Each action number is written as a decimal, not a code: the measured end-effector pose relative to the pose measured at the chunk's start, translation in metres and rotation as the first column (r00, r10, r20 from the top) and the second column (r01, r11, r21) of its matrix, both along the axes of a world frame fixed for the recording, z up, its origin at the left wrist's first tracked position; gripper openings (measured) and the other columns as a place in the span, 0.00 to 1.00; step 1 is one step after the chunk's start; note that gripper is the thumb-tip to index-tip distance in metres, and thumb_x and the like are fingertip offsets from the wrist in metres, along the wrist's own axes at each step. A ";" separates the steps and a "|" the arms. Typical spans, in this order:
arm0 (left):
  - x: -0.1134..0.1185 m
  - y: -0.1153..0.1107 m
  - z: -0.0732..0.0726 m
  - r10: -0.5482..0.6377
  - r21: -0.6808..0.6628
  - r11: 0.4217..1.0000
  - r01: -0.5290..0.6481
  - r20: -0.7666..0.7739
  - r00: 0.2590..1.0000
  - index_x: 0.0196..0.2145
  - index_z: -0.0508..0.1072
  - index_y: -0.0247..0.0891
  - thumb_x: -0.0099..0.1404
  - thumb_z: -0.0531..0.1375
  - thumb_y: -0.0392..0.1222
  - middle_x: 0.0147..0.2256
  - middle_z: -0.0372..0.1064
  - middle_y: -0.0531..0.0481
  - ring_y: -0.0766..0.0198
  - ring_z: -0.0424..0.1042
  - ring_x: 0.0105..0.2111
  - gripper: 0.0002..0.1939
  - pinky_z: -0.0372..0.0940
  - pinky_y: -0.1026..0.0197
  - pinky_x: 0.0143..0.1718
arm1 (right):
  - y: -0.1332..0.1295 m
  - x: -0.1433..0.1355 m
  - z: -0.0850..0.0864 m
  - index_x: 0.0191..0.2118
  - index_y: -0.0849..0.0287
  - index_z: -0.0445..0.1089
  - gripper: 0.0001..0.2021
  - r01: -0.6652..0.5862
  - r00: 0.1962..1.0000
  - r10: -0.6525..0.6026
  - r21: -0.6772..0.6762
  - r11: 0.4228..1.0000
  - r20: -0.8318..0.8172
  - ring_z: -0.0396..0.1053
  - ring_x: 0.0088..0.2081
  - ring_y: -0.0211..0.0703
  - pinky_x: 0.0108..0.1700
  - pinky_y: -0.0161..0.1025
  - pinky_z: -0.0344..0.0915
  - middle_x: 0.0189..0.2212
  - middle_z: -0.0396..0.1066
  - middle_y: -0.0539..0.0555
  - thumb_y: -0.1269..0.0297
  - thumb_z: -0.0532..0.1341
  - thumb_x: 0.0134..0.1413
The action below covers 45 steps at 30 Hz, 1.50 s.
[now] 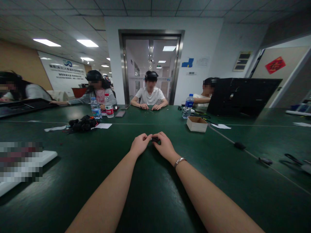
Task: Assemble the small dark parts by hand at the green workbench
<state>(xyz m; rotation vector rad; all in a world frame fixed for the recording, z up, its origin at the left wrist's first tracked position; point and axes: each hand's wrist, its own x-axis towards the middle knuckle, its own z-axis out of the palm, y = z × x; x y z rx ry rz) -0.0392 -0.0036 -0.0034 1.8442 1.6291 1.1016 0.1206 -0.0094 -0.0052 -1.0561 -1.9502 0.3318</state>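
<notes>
Both hands meet above the middle of the green table (pixel 97 174), around a small dark object (pixel 155 139). My left hand (pixel 141 144) pinches its left end between thumb and fingers. From the other side, my right hand (pixel 165 145) has its thumb and fingers closed round the right end. A metal bracelet (pixel 179 161) circles my right wrist. The object is too small and partly covered to identify.
Ahead to the right stand an open box (pixel 197 124) and a water bottle (pixel 188 106). A black tangled bundle (pixel 83 123) and two bottles (pixel 109 106) are at the left. Several people sit around the table; a black panel (pixel 240 97) stands at right.
</notes>
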 end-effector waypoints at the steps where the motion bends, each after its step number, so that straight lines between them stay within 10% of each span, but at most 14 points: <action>1: -0.001 0.002 -0.002 -0.023 0.011 1.000 0.022 0.044 0.999 0.24 0.68 0.40 0.58 0.53 0.63 0.23 0.66 0.53 0.64 0.64 0.25 0.23 0.54 0.63 0.27 | 0.001 0.000 0.000 0.39 0.57 0.70 0.10 0.011 1.000 -0.011 -0.002 1.000 -0.006 0.65 0.38 0.38 0.44 0.39 0.64 0.37 0.64 0.51 0.72 0.60 0.50; 13: -0.004 0.012 -0.002 -0.266 0.052 0.959 0.278 0.497 0.826 0.31 0.76 0.35 0.45 0.68 0.43 0.32 0.75 0.47 0.61 0.72 0.34 0.14 0.64 0.56 0.44 | 0.004 0.001 -0.003 0.40 0.57 0.70 0.10 0.044 0.999 -0.044 -0.012 0.999 -0.007 0.65 0.39 0.39 0.45 0.40 0.64 0.38 0.65 0.52 0.72 0.60 0.51; 26: -0.006 0.011 0.001 -0.217 -0.013 0.970 0.243 0.408 0.887 0.29 0.76 0.34 0.51 0.64 0.51 0.27 0.74 0.47 0.61 0.72 0.31 0.16 0.65 0.58 0.41 | -0.003 0.000 0.002 0.42 0.56 0.70 0.10 0.036 0.998 -0.036 -0.006 0.999 0.059 0.65 0.38 0.38 0.42 0.38 0.64 0.38 0.64 0.52 0.71 0.59 0.52; 37: -0.008 0.012 -0.002 -0.326 0.025 0.925 0.380 0.567 0.756 0.34 0.74 0.34 0.41 0.70 0.43 0.36 0.75 0.45 0.60 0.73 0.38 0.20 0.63 0.54 0.48 | -0.001 0.000 0.001 0.41 0.60 0.72 0.09 0.060 0.997 -0.057 -0.057 0.997 0.047 0.66 0.35 0.39 0.40 0.38 0.63 0.35 0.68 0.54 0.71 0.59 0.53; 45: -0.004 0.010 0.002 -0.151 -0.071 0.980 0.186 0.338 0.929 0.31 0.72 0.34 0.53 0.61 0.55 0.29 0.71 0.48 0.62 0.69 0.30 0.19 0.64 0.59 0.36 | 0.001 0.000 0.000 0.41 0.59 0.71 0.09 0.062 0.998 -0.061 -0.043 0.997 0.023 0.65 0.35 0.38 0.40 0.38 0.64 0.35 0.68 0.53 0.70 0.60 0.53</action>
